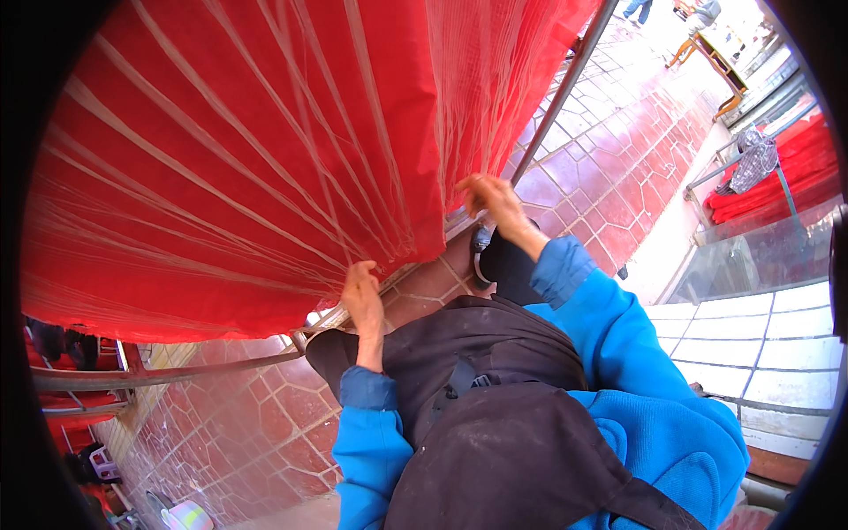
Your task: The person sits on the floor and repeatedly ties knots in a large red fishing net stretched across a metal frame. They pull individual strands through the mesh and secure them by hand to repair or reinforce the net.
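Observation:
A wide red cloth [221, 300] hangs in front of me, with fine pale netting [265, 172] lying over it, drawn into long strands. Several strands run together toward the cloth's lower edge, where my left hand [362, 300] is closed with its fingertips at the gathered netting. Further right, my right hand [496, 203] is closed too, its bent fingers against the right part of the netting. It is slightly blurred, and what lies between its fingers is hidden.
A metal rail [221, 364] runs below the cloth, and a slanting pole [565, 88] stands at its right edge. Red fabric [782, 181] and a grey plastic bag [751, 163] lie at the right. A wooden table [720, 64] stands far off; a pale tub [187, 515] sits at lower left.

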`<state>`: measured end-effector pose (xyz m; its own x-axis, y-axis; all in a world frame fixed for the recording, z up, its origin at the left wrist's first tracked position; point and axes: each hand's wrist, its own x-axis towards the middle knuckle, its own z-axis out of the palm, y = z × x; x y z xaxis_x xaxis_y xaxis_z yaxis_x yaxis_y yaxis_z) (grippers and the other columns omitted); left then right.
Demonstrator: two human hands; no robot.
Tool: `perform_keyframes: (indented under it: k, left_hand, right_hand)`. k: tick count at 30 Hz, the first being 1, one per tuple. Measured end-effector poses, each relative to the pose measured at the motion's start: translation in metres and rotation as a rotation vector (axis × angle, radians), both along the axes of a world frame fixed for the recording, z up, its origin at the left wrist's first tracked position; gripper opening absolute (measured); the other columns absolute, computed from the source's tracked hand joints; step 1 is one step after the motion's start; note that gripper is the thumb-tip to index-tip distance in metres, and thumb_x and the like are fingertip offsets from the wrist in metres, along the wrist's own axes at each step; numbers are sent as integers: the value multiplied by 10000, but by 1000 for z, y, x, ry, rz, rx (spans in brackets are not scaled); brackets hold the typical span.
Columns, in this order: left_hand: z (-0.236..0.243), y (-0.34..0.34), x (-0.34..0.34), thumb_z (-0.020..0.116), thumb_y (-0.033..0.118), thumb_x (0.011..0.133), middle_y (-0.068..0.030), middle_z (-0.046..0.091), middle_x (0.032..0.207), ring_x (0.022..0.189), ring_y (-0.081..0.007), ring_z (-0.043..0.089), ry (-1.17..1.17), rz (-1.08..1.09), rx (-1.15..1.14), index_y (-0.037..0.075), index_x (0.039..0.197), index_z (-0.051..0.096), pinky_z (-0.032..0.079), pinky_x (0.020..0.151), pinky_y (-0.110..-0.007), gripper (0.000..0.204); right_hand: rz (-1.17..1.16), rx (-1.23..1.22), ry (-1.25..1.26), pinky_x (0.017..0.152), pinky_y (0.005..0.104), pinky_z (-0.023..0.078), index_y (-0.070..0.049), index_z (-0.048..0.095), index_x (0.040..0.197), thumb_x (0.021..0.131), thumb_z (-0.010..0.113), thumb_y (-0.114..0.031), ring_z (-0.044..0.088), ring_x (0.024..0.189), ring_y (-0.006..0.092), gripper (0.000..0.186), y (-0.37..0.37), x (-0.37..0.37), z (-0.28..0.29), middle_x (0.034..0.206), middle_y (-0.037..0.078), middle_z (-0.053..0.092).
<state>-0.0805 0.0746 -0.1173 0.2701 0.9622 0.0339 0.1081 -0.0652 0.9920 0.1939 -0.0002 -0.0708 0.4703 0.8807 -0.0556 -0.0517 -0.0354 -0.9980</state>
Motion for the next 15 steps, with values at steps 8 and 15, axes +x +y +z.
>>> perform_keyframes:
  k: [8,15]
  left_hand:
    - [-26,-1,29,558,235,912,-137,649,934,853,-266,615,191,-122,20,20,1078,599,474,767,-346,275]
    - [-64,-29,-14,694,291,763,-197,572,1179,1115,-354,526,593,-285,28,27,1264,508,416,950,-415,597]
  right_hand:
    - [184,21,-163,620,230,472,19,578,1160,943,538,-173,580,652,90,293,29,-71,-5,882,68,646]
    - [-31,-96,-323,924,335,464,-20,472,1324,805,628,-11,540,1136,186,541,-16,-3,-21,1181,115,603]
